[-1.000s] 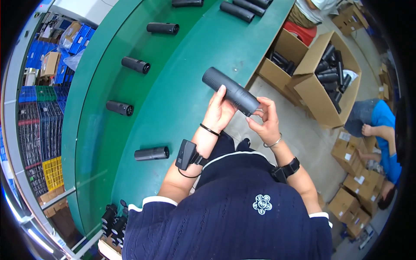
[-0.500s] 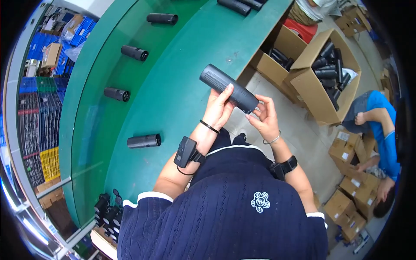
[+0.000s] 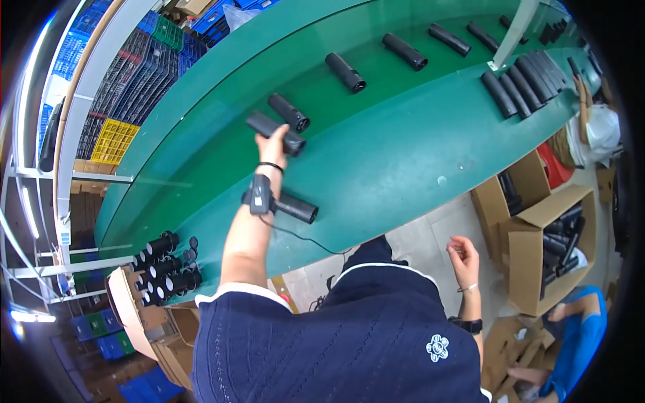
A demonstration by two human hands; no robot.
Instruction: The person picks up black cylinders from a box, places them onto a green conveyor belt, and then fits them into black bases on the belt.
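Observation:
My left hand [image 3: 272, 144] reaches out over the green worktop, its fingers wrapped round a black cylinder [image 3: 261, 123]. Another black cylinder [image 3: 289, 111] lies just beyond it on the darker green belt [image 3: 201, 154]. One more black cylinder [image 3: 297, 207] rests on the worktop beside my left wrist, partly covered by the forearm. My right hand [image 3: 463, 260] hangs off the near edge, over the floor, with loosely bent fingers and nothing in it.
Several black cylinders [image 3: 345, 72] lie spaced along the belt, and more stand in a row [image 3: 531, 80] at the far right. Cardboard boxes [image 3: 537, 269] of cylinders are at right, near a person in blue [image 3: 584, 336]. Black cup-like parts [image 3: 168, 269] sit at left.
My right hand has let go of the cylinder and moved down to the right. My left hand has carried it forward to the belt. The view has turned.

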